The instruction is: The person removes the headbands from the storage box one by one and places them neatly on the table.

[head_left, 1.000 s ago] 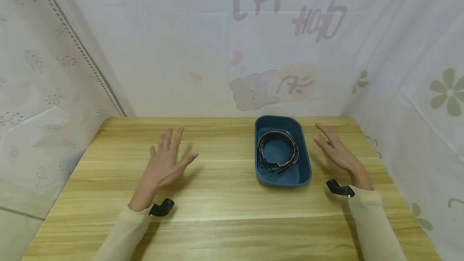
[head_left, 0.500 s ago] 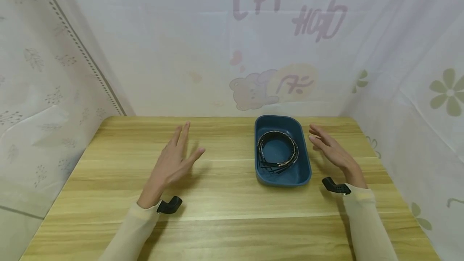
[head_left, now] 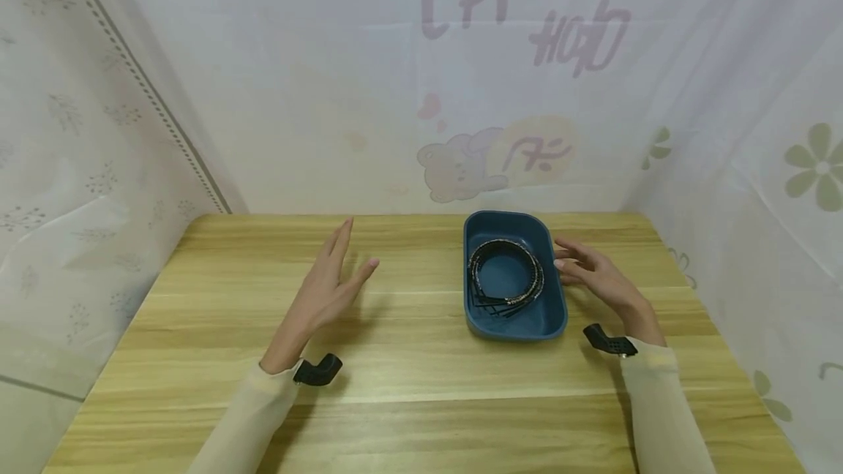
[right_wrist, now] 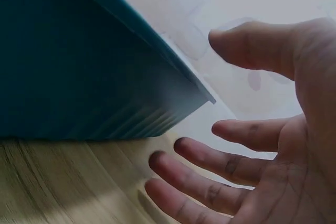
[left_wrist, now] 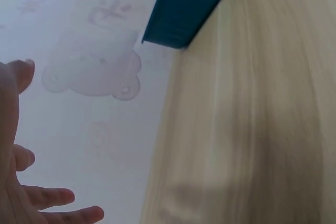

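A blue plastic basin (head_left: pixel 549 324) stands right of the table's middle. Inside it lie several black headbands (head_left: pixel 536 280) with a speckled pattern, nested into a ring with their ends fanned toward the near side. My right hand (head_left: pixel 602 280) is at the basin's right wall, fingers spread and fingertips close beside it. In the right wrist view, a gap shows between the thumb (right_wrist: pixel 257 45) and the basin's rim. My left hand (head_left: pixel 323 291) hovers over the table well left of the basin, fingers extended, holding nothing; its fingers (left_wrist: pixel 58 198) show in the left wrist view.
The wooden table (head_left: pixel 408 423) runs back to a pale printed cloth (head_left: pixel 316 93) hung behind it, with more cloth at both sides. A black wrist camera (head_left: pixel 319 370) sits on the left wrist, another black camera (head_left: pixel 609 341) on the right.
My left hand has moved to the right and turned more on its side. The right hand has come left, up to the basin's wall. Basin and headbands stay in place.
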Available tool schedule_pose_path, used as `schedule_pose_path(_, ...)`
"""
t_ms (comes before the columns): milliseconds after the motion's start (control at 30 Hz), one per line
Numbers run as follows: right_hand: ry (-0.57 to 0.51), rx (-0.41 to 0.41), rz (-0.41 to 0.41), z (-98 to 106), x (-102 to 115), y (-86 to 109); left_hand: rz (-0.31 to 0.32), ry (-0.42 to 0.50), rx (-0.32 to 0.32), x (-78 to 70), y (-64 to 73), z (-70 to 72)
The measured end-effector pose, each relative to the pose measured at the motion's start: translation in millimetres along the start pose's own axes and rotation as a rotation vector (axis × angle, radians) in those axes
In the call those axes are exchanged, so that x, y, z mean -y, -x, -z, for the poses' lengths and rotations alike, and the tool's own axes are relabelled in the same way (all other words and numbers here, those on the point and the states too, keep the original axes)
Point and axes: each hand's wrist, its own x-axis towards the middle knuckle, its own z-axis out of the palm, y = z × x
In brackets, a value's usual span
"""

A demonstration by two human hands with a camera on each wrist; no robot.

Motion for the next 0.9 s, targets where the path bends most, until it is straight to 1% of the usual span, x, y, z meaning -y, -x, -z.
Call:
schedule_pose_path(100,-0.042,-0.002,-0.003,-0.3,-1.6,-0.7,-0.039,0.054,-0.018,-5.7,-5.0,-0.7)
schedule_pose_path(167,-0.058,-0.009,0.003,-1.1,-2.5,-1.2,-0.064,0.086,-0.018,-9.4,-8.1,-1.7)
schedule_pose_path(267,-0.053,-0.025,0.004,-2.6,-3.6,-3.0,-0.09,0.123,-0.014,-14.3,-11.6,-4.7)
schedule_pose_path(400,-0.041,-0.044,-0.008,-5.4,-4.5,-7.1,-0.1,0.156,-0.006,-20.2,-16.4,-9.4)
schedule_pose_path(633,-0.092,-0.06,-0.028,-5.4,-2.5,-8.0,-0.13,0.194,0.014,-31.1,-28.1,-20.6)
schedule_pose_path(800,-0.078,-0.051,-0.034,-4.5,-1.2,-6.4,-0.119,0.214,0.019,-36.7,-33.7,-28.7)
schedule_pose_path(900,-0.069,-0.052,-0.039,-3.5,-0.7,-4.8,-0.113,0.242,0.022,-40.4,-37.7,-33.1)
